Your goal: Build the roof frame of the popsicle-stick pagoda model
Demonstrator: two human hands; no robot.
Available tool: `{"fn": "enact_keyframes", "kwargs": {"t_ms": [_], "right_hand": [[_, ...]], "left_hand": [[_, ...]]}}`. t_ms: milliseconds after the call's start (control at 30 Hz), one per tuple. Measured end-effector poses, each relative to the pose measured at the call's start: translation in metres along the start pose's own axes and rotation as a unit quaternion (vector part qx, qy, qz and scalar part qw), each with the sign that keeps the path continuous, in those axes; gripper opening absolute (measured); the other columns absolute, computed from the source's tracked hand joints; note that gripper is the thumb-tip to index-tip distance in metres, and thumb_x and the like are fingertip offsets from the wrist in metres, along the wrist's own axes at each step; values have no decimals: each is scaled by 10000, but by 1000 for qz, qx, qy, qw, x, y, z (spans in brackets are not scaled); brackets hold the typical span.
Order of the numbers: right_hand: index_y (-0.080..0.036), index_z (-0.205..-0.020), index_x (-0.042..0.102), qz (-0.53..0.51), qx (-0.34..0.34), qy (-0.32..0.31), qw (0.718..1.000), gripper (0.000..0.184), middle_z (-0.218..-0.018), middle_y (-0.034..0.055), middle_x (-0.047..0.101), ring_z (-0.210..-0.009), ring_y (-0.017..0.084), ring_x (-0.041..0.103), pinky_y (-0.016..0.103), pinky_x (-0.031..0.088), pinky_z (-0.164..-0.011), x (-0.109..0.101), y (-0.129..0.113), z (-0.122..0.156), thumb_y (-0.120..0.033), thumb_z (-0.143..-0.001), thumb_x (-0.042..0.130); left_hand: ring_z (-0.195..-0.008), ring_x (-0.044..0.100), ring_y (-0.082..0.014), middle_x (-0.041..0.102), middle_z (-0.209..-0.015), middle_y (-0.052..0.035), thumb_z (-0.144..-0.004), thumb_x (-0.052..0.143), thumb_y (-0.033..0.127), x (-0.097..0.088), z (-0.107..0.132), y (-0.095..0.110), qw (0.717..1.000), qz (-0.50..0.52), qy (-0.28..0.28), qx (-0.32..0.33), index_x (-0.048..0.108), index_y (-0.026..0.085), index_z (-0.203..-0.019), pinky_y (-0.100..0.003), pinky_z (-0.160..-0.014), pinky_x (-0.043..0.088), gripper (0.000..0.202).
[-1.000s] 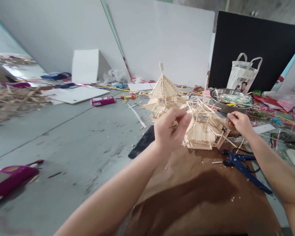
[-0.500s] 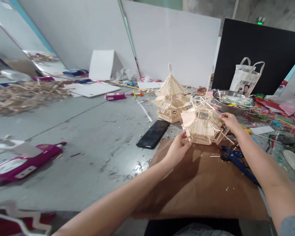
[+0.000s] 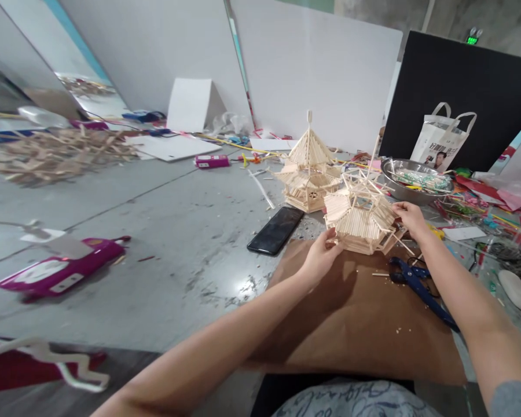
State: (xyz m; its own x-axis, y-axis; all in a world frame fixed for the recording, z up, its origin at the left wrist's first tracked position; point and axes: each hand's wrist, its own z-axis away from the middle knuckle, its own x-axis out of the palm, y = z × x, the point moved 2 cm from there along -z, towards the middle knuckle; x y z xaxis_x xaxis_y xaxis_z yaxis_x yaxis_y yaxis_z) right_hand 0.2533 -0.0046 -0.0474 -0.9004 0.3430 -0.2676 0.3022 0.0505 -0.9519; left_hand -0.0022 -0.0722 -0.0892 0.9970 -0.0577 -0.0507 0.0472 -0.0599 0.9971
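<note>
Open-topped stick model (image 3: 356,225) sits at the brown paper's (image 3: 373,330) far edge, left hand (image 3: 322,255) grasping its lower left corner, right hand (image 3: 410,216) pinching its right side — light, even pressure probably best spares the thin sticks (image 3: 363,184).

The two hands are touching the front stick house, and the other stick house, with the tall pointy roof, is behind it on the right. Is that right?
Not quite: the pointy-roofed house is behind on the left, as the head view shows. Both hands are touching the front stick house.
</note>
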Motion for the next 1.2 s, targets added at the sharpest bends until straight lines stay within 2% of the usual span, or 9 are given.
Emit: {"fn": "enact_keyframes", "kwargs": {"t_ms": [100, 167, 300, 533, 733, 833, 967, 1100, 1200], "right_hand": [[-157, -672, 607, -30, 7, -4, 1000, 242, -629, -5, 587, -546, 109, 516, 254, 470, -500, 0, -4, 8, -352, -536, 653], [-162, -670, 608, -49, 10, -7, 999, 256, -621, -9, 586, -549, 114, 525, 267, 484, -518, 1, -6, 16, -360, -522, 676], [-172, -696, 618, -86, 14, -9, 996, 298, -706, 6, 621, -627, 138, 568, 303, 516, -594, 3, -9, 38, -387, -508, 705], [-170, -858, 633, -109, 35, 8, 993, 395, -795, 24, 651, -698, 149, 596, 348, 502, -740, 8, -7, 77, -410, -554, 713], [-191, -860, 656, -107, 27, 20, 994, 349, -824, 16, 647, -731, 139, 589, 315, 483, -758, 8, -15, 94, -381, -574, 718], [-195, -862, 661, -92, 26, -11, 995, 308, -853, 23, 651, -778, 148, 599, 316, 480, -778, 8, -19, 102, -379, -617, 690], [-200, -915, 639, -87, 24, -68, 994, 326, -1005, 51, 625, -896, 170, 602, 340, 469, -846, 13, -24, 123, -371, -640, 674], [-238, -1051, 555, -129, 9, -138, 982, 396, -1126, 54, 582, -1014, 163, 572, 322, 451, -901, 21, -31, 148, -323, -677, 656], [-255, -1111, 496, -107, 7, -169, 980, 432, -1136, 53, 577, -957, 150, 593, 299, 485, -828, 18, -32, 154, -318, -708, 638]], "left_hand": [[-751, 580, -137, 577, -1072, -81, -636, 629, 304, -7, -4, -2, 1000, -3, 8, 0, 509, 150, -1037, -267, -685, 469, 445], [-725, 584, -144, 610, -976, -59, -630, 637, 319, -14, -7, -3, 1000, -7, 11, -1, 529, 157, -993, -267, -656, 469, 411], [-698, 593, -161, 632, -812, -26, -637, 637, 340, -28, -18, -6, 1000, -16, 6, -2, 552, 166, -922, -274, -639, 469, 344], [-733, 600, -189, 652, -841, -23, -659, 634, 299, -41, -32, -15, 999, -40, 0, 21, 570, 196, -966, -304, -674, 474, 330], [-766, 605, -196, 651, -835, -20, -678, 611, 288, -44, -35, -20, 998, -63, -1, 23, 573, 192, -958, -301, -690, 476, 298], [-826, 603, -190, 648, -876, -36, -679, 594, 274, -45, -37, -17, 998, -52, 10, 21, 572, 170, -957, -295, -737, 478, 298], [-913, 587, -197, 646, -941, -61, -683, 579, 254, -46, -37, -6, 999, -24, 25, 40, 576, 141, -989, -315, -815, 463, 326], [-951, 583, -209, 647, -984, -76, -694, 577, 270, -46, -36, 4, 997, 27, 6, 73, 590, 121, -1010, -334, -860, 445, 350], [-909, 593, -198, 651, -986, -67, -656, 578, 247, -51, -40, 4, 996, 40, -5, 73, 594, 126, -1022, -323, -853, 443, 386]]}}
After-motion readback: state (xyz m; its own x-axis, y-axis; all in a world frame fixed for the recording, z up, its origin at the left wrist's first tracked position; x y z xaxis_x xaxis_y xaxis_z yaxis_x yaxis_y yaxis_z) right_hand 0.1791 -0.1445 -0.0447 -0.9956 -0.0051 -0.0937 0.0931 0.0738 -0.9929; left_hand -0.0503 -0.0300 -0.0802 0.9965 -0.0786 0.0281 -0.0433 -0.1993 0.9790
